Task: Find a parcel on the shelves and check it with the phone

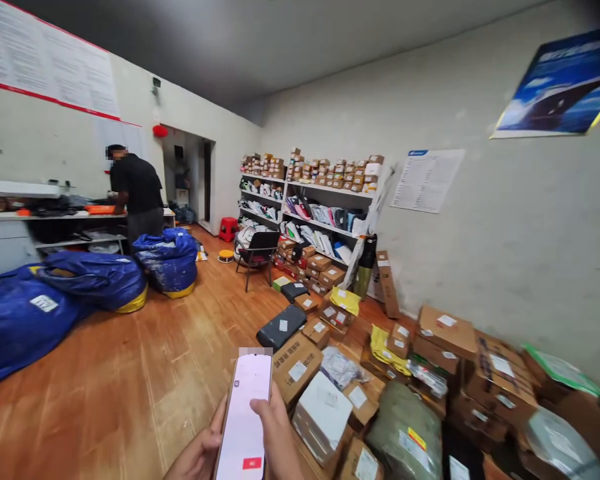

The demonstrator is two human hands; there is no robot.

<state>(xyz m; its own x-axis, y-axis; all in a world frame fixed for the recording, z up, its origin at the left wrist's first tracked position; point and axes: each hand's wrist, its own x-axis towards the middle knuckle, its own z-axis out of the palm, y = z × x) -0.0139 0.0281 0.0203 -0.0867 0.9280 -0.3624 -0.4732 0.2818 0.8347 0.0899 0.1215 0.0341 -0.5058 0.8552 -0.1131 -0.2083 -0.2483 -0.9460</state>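
A smartphone (245, 420) with a bright, mostly white screen stands upright at the bottom centre. My left hand (200, 450) grips its left edge, the fingers partly hidden behind it. Along the right edge is my right hand (279, 430), its thumb resting on the screen. A red button shows low on the display; its text is too small to read. Just right of the phone lie a cardboard box (296, 367) with a label and a white parcel (325, 413).
Parcels cover the floor on the right, among them a green-grey wrapped package (407, 433). Shelves (325, 188) of packages line the back wall, a chair (260, 252) before them. Blue sacks (167, 260) sit at left, near a person in black (139, 183) at a counter.
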